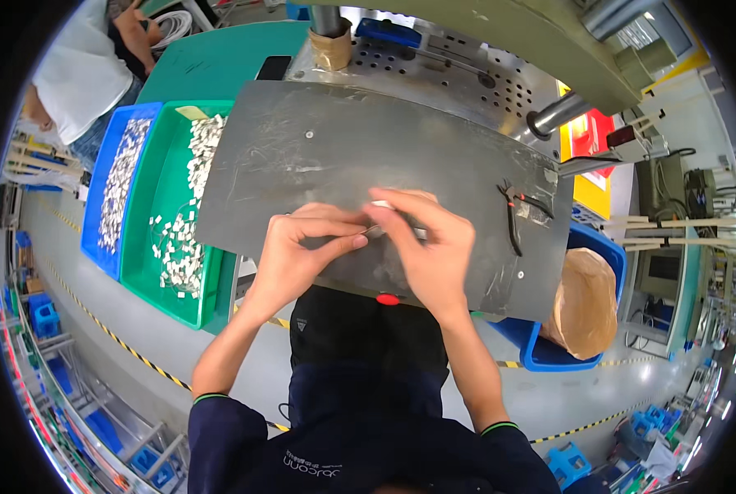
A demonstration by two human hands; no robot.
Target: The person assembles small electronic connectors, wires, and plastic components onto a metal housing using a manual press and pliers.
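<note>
My left hand [298, 247] and my right hand [435, 247] meet over the front middle of a dark grey work plate [277, 148]. The right thumb and forefinger pinch a small white piece [381, 203], its shape mostly hidden by the fingers. A thin wire [373, 230] runs from near it to the left hand, whose thumb and forefinger are closed on it. Another small white bit [420, 234] shows beneath the right hand; whether it is held I cannot tell. The fingertips are slightly blurred.
Left of the plate stand a green bin [164, 177] and a blue bin [96, 216] with many small white parts. Pliers [512, 216] lie on the plate's right side. A blue crate [541, 356] holds a brown paper liner [586, 300]. Metal press posts [561, 114] rise behind. Another person [80, 66] is at far left.
</note>
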